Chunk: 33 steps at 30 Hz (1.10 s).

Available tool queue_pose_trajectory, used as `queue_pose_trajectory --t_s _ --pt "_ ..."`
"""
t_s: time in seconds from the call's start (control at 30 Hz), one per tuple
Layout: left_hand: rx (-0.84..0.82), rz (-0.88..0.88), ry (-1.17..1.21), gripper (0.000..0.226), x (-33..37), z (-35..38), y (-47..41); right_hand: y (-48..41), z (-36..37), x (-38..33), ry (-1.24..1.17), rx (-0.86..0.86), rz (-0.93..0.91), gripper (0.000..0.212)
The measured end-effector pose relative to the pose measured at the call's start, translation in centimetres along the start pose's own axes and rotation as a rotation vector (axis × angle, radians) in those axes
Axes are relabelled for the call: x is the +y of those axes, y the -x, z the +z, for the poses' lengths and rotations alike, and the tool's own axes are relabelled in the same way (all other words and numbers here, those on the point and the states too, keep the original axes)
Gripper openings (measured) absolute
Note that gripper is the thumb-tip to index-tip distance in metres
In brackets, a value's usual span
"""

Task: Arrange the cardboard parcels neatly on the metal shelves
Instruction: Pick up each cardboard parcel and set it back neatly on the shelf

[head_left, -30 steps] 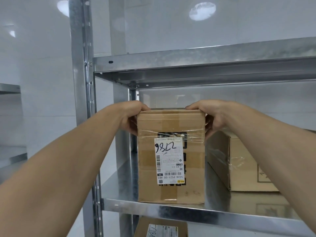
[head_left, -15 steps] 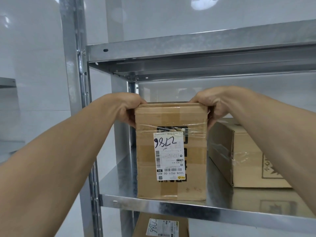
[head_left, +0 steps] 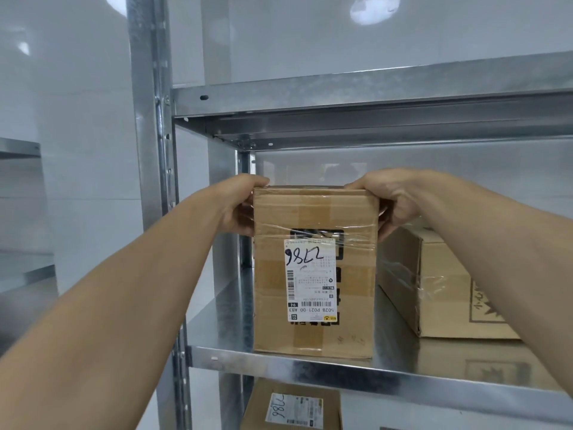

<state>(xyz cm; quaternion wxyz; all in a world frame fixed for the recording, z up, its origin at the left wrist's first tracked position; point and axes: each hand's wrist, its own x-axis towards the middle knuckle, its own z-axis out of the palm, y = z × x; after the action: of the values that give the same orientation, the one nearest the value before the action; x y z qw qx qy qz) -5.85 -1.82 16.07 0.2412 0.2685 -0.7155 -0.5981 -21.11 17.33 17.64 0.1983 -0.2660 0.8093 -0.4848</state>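
Tall brown taped cardboard parcel (head_left: pixel 313 271) upright at near left edge of galvanised metal shelf (head_left: pixel 341 372). Left hand (head_left: pixel 240 209), right hand (head_left: pixel 389 203) curled over top corners, gripping. Best: push back squarely, align beside flat parcel (head_left: pixel 440 283) right.

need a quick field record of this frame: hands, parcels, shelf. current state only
left hand: grips the top left corner of the tall parcel
right hand: grips its top right corner
tall parcel: upright at the left end of the metal shelf, close to the front edge
label: on the parcel's front face, upside down
second parcel: same shelf, to the right, lower; contact with the tall parcel cannot be told
lower parcel: one level below, partly in view
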Motion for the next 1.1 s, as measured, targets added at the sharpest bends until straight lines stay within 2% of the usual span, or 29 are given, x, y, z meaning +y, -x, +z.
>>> queue_pose_trajectory --t_s 0.13,0.27,0.33,0.43,0.57,0.67,0.73,0.83,0.93,1.1 --pt "0.041 -0.054 0.096 0.033 -3.5 -0.8 -0.8 0.2 -0.5 0.4 -0.078 0.009 -0.007 0.019" --pt "0.132 -0.145 -0.033 0.046 -9.2 -1.6 -1.9 0.6 -1.4 0.9 -0.181 0.026 -0.013 0.012" --pt "0.112 -0.202 -0.103 0.048 -11.6 -1.7 -1.7 1.3 -1.9 1.3 -0.232 0.028 -0.024 0.01" --pt "0.054 -0.272 -0.162 0.057 -13.6 -1.4 -0.5 2.1 -2.9 2.3 -0.326 0.036 -0.046 0.017" --pt "-0.037 -0.276 -0.107 0.065 -13.1 -0.3 0.9 2.4 -3.7 3.5 -0.439 0.045 -0.061 0.023" --pt "-0.08 -0.261 -0.014 0.059 -12.2 0.6 1.5 2.5 -4.2 4.3 -0.488 0.053 -0.09 0.04" --pt "-0.056 -0.243 0.041 0.047 -11.8 0.8 1.4 2.5 -4.4 4.8 -0.516 0.043 -0.098 0.044" --pt "0.003 -0.206 0.129 0.027 -11.3 0.2 1.0 2.0 -4.3 6.0 -0.505 -0.025 -0.107 0.038" --pt "0.031 -0.211 0.183 0.026 -10.2 -1.0 1.0 1.3 -3.4 7.5 -0.473 -0.065 -0.116 0.037" --pt "0.083 -0.186 0.129 0.018 -8.3 -2.8 1.7 0.1 -1.7 9.2 -0.317 0.019 -0.085 0.029"
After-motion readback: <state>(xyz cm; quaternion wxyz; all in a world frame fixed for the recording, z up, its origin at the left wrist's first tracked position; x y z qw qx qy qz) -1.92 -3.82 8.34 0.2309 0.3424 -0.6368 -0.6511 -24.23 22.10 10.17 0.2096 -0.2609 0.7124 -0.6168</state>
